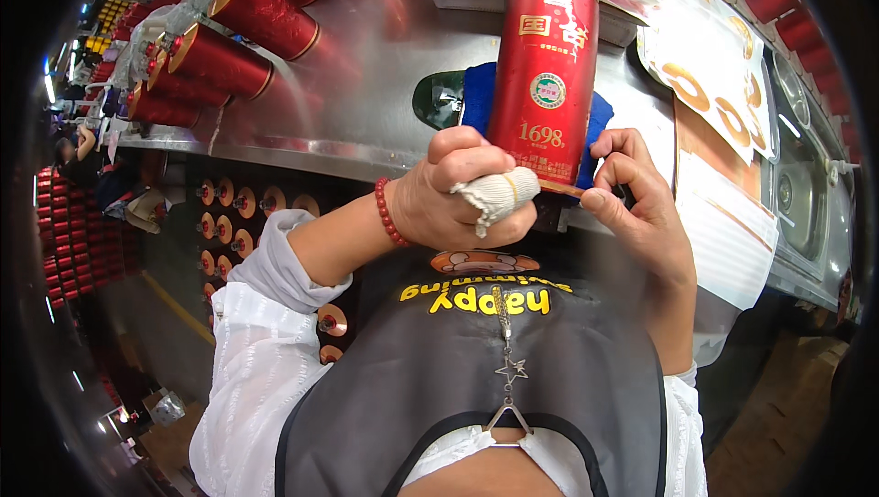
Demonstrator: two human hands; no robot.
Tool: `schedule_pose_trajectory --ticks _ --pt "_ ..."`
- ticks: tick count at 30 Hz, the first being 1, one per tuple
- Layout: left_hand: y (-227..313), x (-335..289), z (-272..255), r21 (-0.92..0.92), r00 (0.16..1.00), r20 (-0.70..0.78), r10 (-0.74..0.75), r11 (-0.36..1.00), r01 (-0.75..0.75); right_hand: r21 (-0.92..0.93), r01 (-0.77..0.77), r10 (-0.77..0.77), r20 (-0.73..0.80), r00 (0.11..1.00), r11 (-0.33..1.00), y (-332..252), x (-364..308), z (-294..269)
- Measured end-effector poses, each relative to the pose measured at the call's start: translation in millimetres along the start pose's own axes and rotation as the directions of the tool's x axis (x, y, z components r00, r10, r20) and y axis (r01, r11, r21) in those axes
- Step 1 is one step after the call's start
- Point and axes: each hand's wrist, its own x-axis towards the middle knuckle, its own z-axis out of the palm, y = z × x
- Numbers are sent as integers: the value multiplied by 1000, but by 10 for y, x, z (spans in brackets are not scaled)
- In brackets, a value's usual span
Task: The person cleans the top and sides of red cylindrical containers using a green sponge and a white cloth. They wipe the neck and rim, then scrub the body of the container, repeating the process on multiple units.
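The red bottle (549,67) was laid on a blue cloth (600,115) on the metal desk (366,85). A bunched white cloth (505,197) was clamped in the fingers of the left hand (444,188); the right hand's (648,204) were curled by the bottle's base, but whether it was gripped could not be told. With support loosened there, the bottle could be rolled and scratched. More red bottles (265,14) were ranged leftward; a sink (802,197) was set at right.

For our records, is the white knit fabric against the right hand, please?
No, the white knit fabric is against the left hand instead.
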Motion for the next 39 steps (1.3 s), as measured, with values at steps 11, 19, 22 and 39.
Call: schedule_pose_trajectory --ticks 11,19,22,39 --pt "-33 94 147 -169 999 40 0 986 6 -23 -10 10 -1 1000 1000 93 -22 -64" --pt "-24 214 58 -103 987 148 58 994 -43 10 -60 59 11 998 998 149 -59 -98" --pt "11 153 144 -124 996 90 4 992 7 3 -61 61 24 998 998 122 -52 -93" --pt "28 67 49 46 998 53 20 999 -23 -27 -74 76 40 996 997 159 -39 -142"
